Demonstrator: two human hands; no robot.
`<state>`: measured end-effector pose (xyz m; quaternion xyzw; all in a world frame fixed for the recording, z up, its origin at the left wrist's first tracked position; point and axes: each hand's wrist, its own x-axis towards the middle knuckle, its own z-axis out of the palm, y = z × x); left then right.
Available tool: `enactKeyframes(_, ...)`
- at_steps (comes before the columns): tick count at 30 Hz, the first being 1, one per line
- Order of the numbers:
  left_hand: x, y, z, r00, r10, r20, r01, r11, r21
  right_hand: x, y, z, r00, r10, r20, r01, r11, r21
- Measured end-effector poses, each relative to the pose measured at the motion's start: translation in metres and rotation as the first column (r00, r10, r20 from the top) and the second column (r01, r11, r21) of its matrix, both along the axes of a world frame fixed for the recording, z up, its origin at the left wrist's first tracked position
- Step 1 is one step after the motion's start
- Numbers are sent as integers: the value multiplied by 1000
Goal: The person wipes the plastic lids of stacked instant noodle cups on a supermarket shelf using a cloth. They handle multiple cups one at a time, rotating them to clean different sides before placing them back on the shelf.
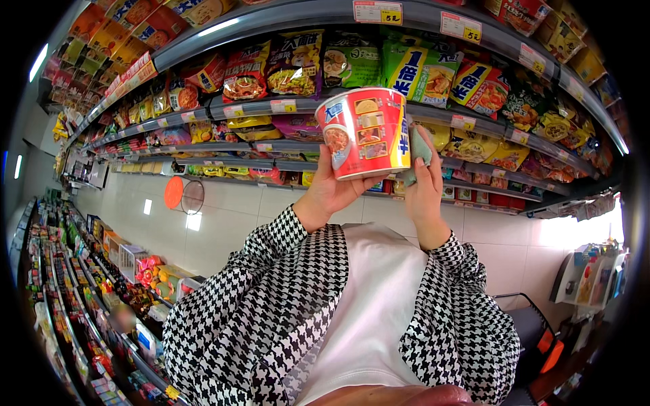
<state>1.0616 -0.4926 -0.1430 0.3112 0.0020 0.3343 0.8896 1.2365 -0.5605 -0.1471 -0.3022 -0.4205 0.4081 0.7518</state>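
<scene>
A red instant noodle tub [364, 134] with a white rim and pictures on its side is held up in front of the shelves. My left hand [332, 190] supports it, with the thumb at its left side and the fingers under its base. In my right hand [425, 190] is a grey-green cloth [419, 152], held against or close beside the tub's right side; whether it touches cannot be told. Bagged noodles, among them a red packet [247, 71] and a green packet [352, 61], stand on the shelf just behind the tub.
Price tags line the shelf edge [299, 105]. More noodle tubs fill the top shelf at upper left. An orange round stool [173, 193] stands on the tiled floor [233, 203]. Another stocked shelf row runs along the lower left, with a white basket [131, 261] beside it. A dark chair [525, 325] is at lower right.
</scene>
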Motion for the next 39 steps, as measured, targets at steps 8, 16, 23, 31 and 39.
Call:
enactKeyframes(8, 15, -4, -3, 896, 388, -217, -322, 902, 287, 9, -4, 41, 422, -430, 798, 186, 902, 389)
enactKeyframes(16, 16, -9, -2, 819, 500, -281, -436, 861, 262, 6, 2, 20, 285, -433, 855, 53, 898, 437)
enactKeyframes(23, 17, -8, -17, 909, 374, -185, -354, 926, 133, 33, 14, -7, 895, -178, 408, 193, 981, 5)
enactKeyframes(31, 29, -5, -25, 889, 443, -115, -386, 862, 329, 31, 22, -21, 675, 167, -719, -491, 829, -269)
enactKeyframes(39, 48, -7, -19, 562, 813, -154, -528, 496, 690, 31, 5, -8, 590, 220, -777, -683, 649, -335)
